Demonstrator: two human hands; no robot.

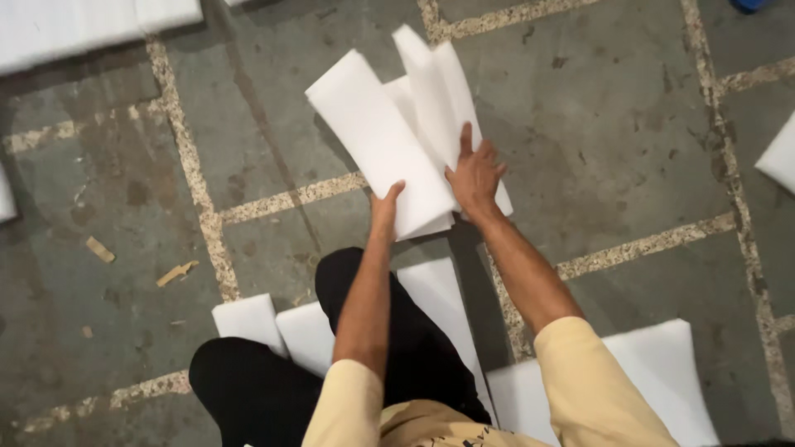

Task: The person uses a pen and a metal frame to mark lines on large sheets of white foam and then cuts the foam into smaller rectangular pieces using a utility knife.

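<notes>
Above the knees, at about 12 o'clock from the person's body, a bundle of white foam sheets (389, 145) is held up over the grey stone floor (604, 141). Left hand (384, 207) grips the bundle's lower edge at 6 o'clock, thumb on top, fingers hidden underneath. Right hand (474, 175) lies flat on the sheets at their 4 o'clock side, fingers spread, pressing rather than closed; what the thumb does, cannot tell. Sheets fan out toward 11 and 12 o'clock, upper ends splayed apart.

Both forearms bare, cream sleeves (596, 381) at 6 o'clock. Black trousers (397, 331) below the hands. More white foam pieces (654, 364) lie flat on the floor at 5 and 7 o'clock around the legs, another stack (74, 25) at 10 o'clock, one piece (780, 157) at 3 o'clock. Small wood scraps (176, 272) at 8 o'clock.
</notes>
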